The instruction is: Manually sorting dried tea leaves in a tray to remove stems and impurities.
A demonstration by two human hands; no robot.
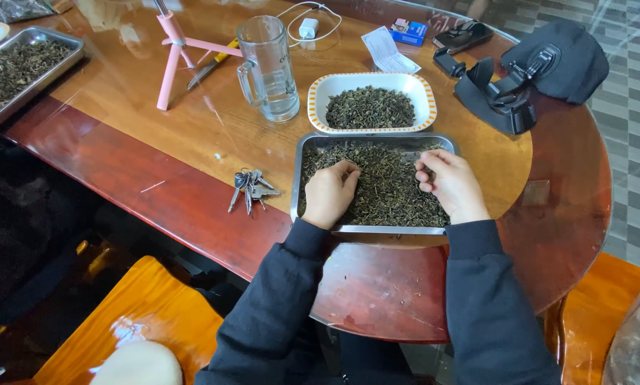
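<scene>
On steel tray (313, 146), dried leaves (388, 189) under both hands.

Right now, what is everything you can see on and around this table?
Steel tray of dried leaves: one, silver, under both hands.
White dish with orange rim: one, filled with leaves, behind the tray.
Glass mug: one, clear, left of the dish.
Bunch of keys: one, metal, left of the tray.
Pink tripod: one, far left.
Second steel tray: one, left corner.
Black cap: one, right.
Wooden table: one, reddish-brown.
Left hand: on the leaves.
Right hand: on the leaves.
</scene>
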